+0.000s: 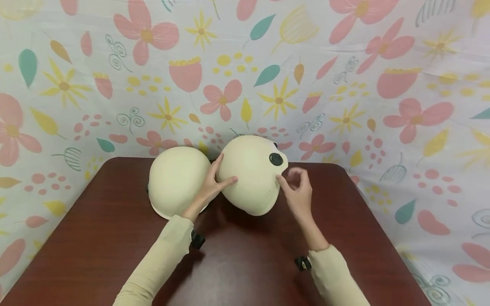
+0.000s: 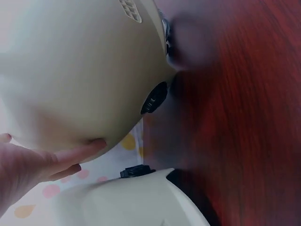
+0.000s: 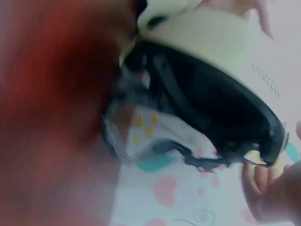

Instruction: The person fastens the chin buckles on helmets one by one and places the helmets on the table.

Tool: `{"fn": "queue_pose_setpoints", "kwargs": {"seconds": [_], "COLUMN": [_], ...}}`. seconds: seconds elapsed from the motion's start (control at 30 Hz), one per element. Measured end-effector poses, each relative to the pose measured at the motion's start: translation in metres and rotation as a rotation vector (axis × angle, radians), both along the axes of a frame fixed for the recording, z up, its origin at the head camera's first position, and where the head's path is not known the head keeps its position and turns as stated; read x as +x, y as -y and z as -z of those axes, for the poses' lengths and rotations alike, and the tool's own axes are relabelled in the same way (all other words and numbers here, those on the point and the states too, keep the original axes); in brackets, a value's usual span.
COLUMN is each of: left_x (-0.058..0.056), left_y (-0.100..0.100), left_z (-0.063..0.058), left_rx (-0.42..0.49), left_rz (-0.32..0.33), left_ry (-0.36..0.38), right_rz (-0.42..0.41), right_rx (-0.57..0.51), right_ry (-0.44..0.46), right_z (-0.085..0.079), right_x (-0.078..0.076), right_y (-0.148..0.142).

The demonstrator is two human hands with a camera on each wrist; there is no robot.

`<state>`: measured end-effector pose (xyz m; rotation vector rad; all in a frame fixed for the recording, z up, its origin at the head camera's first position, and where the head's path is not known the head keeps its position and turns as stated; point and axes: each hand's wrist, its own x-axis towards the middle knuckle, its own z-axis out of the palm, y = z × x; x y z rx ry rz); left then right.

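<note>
Two cream helmets are in the head view. My left hand point(image 1: 209, 183) lies against the left side of the right-hand helmet point(image 1: 249, 178), its thumb and fingers spread fairly straight over the shell. At that helmet's right rim, my right hand point(image 1: 299, 192) has thumb and curled fingers close together, gripping the edge. This helmet is tilted, with a black round knob point(image 1: 276, 159) facing right. Its dark inside point(image 3: 197, 89) and a loose black strap point(image 3: 174, 146) show in the right wrist view. Whether it touches the table cannot be told. The other helmet point(image 1: 178, 180) sits dome up on the left.
Both helmets are near the back edge of a dark red-brown wooden table point(image 1: 245, 263). A white cloth point(image 1: 237, 106) with printed flowers and leaves hangs behind it and along the right side. Each sleeve has a small black device near the wrist.
</note>
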<state>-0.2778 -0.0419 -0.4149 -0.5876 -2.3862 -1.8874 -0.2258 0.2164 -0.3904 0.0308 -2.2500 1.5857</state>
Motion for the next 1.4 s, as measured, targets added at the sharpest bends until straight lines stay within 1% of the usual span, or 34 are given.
{"fn": "queue_pose_setpoints", "kwargs": {"seconds": [0.03,0.07,0.13,0.2,0.27,0.33,0.53,0.67,0.77,0.9,1.0,1.1,1.23,1.33,1.4], "left_x": [0.0,-0.001,-0.001,-0.001,0.0,0.001,0.0,0.001,0.002,0.003,0.003,0.004,0.005,0.005,0.005], "left_y": [-0.001,-0.001,-0.003,-0.005,-0.007,-0.008,-0.011,-0.009,-0.007,-0.005,-0.004,-0.006,-0.008,-0.009,-0.009], "left_z": [-0.001,-0.002,-0.003,-0.003,-0.002,-0.001,-0.002,0.002,0.005,0.009,0.011,0.012,0.013,0.013,0.013], "left_rx": [-0.012,-0.029,-0.067,-0.103,-0.118,-0.117,-0.086,-0.069,-0.082,-0.103,-0.092,-0.058,-0.003,0.018,0.019], "left_rz": [-0.008,-0.017,-0.031,-0.043,-0.043,-0.041,-0.033,-0.031,-0.026,0.012,0.044,0.076,0.123,0.128,0.117], "left_ry": [0.0,-0.001,0.009,0.021,0.023,0.027,0.004,0.007,0.017,0.04,0.073,0.094,0.101,0.104,0.097], "right_rz": [-0.003,-0.034,-0.125,-0.187,-0.205,-0.2,-0.185,-0.19,-0.184,-0.178,-0.193,-0.221,-0.257,-0.27,-0.273], "right_rx": [0.006,0.028,0.105,0.171,0.217,0.231,0.216,0.205,0.204,0.21,0.216,0.239,0.295,0.33,0.345], "right_ry": [-0.001,0.028,0.111,0.201,0.26,0.276,0.251,0.243,0.242,0.244,0.232,0.21,0.184,0.171,0.162], "right_z": [-0.004,-0.01,-0.021,-0.029,-0.034,-0.036,-0.033,-0.032,-0.029,-0.025,-0.022,-0.02,-0.017,-0.016,-0.016], "right_x": [-0.006,-0.012,-0.023,-0.03,-0.033,-0.032,-0.027,-0.024,-0.021,-0.017,-0.016,-0.015,-0.015,-0.015,-0.014], "right_y": [-0.002,-0.004,-0.009,-0.015,-0.019,-0.023,-0.028,-0.03,-0.032,-0.035,-0.038,-0.041,-0.046,-0.049,-0.05]}}
